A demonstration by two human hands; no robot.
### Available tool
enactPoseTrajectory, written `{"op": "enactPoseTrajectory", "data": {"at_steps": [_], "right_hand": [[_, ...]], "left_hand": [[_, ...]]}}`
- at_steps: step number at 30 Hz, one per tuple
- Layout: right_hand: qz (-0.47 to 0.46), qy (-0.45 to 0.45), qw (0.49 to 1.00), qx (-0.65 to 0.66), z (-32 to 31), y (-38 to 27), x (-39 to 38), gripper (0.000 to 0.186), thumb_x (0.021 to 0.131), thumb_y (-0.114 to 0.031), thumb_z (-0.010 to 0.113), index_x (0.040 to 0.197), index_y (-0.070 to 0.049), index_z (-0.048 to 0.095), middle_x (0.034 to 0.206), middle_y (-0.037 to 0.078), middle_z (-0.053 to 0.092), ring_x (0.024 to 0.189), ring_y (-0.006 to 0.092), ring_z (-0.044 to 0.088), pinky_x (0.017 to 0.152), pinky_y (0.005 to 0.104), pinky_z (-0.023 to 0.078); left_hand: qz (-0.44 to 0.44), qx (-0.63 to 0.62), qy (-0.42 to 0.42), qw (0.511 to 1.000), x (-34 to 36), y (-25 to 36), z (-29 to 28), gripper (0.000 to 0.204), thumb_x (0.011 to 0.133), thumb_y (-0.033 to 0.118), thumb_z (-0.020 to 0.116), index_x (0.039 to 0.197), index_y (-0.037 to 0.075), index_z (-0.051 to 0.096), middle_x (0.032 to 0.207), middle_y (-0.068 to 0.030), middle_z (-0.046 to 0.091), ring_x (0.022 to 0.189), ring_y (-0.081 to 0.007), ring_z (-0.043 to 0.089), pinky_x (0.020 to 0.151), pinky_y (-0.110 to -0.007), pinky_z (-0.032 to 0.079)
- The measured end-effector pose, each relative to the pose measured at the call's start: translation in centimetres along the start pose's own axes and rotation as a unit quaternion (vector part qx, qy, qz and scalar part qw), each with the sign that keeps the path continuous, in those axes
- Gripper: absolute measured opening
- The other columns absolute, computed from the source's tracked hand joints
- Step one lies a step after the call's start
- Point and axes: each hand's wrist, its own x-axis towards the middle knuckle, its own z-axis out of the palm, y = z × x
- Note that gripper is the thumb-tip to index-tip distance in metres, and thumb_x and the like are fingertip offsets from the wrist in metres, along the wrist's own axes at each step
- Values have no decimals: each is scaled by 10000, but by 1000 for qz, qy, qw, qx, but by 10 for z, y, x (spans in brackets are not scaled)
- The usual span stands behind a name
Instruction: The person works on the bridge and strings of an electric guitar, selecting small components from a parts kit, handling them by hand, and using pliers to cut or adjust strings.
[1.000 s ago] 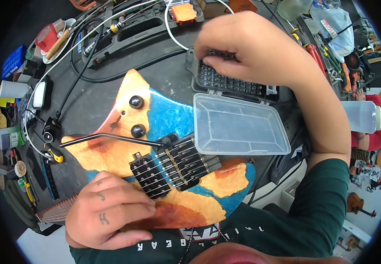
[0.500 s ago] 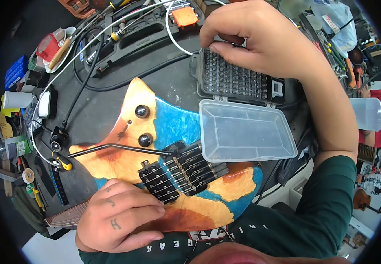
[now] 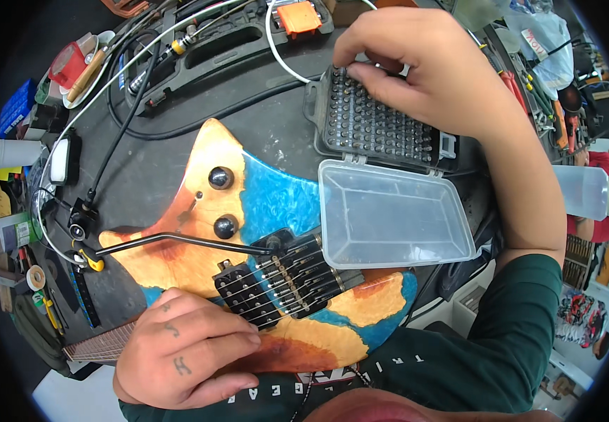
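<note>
From where I stand, the guitar [image 3: 276, 186] lies face up along the near side of the bench [image 3: 265, 137], its lower edge close to the person's dark green shirt [image 3: 508, 337], probably so that the body backs it up. The left hand [image 3: 186, 352] rests palm down where the neck [image 3: 100, 344] meets the body, the fingers loosely bent and the thumb standing apart from them; I take that as steadying, since I see nothing clamped in it. What lies under the palm is hidden.

The right hand [image 3: 424, 67] reaches out over a bit case [image 3: 382, 116], wrist arched, perhaps to keep the palm clear of the packed rows. Thumb and forefinger come close together at the far left corner, but I cannot tell whether they pinch a bit.

The clear lid [image 3: 396, 214] is folded back toward the person, leaving the rows exposed; it overhangs the bridge end of the guitar, touching or not, I can't say. The tremolo bar [image 3: 178, 238] swings out leftward, away from the lid.
</note>
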Motion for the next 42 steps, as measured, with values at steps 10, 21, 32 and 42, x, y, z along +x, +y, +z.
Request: {"op": "enactPoseTrajectory", "data": {"at_steps": [10,21,32,42], "right_hand": [[52,68,996,-26,6,10,-3,133,909,-50,752,1035,-15,733,911,154,741,845,365,728,760,424,591],[96,35,995,2,6,9,-3,135,920,-69,745,1040,-8,733,931,173,749,886,376,743,789,432,597],[105,52,993,-17,9,7,-4,129,924,-53,763,1047,-23,742,864,122,684,775,278,656,705,383,537],[88,34,994,-48,11,-6,-6,118,907,-20,777,1013,-33,728,789,84,601,667,228,575,619,361,482]], "left_hand": [[-15,5,-9,1000,0,0,0,452,852,402,937,1122,69,793,1095,-77,812,866,-240,740,716,-372,478],[-33,20,-10,999,5,5,0,439,842,396,940,1103,72,800,1101,-76,815,851,-242,727,726,-376,478],[-45,20,-8,999,5,7,0,440,830,397,945,1100,80,802,1097,-69,815,851,-245,723,728,-382,483],[-45,17,-9,999,5,6,1,443,828,390,947,1100,73,799,1093,-73,814,861,-247,729,733,-382,486]]}}
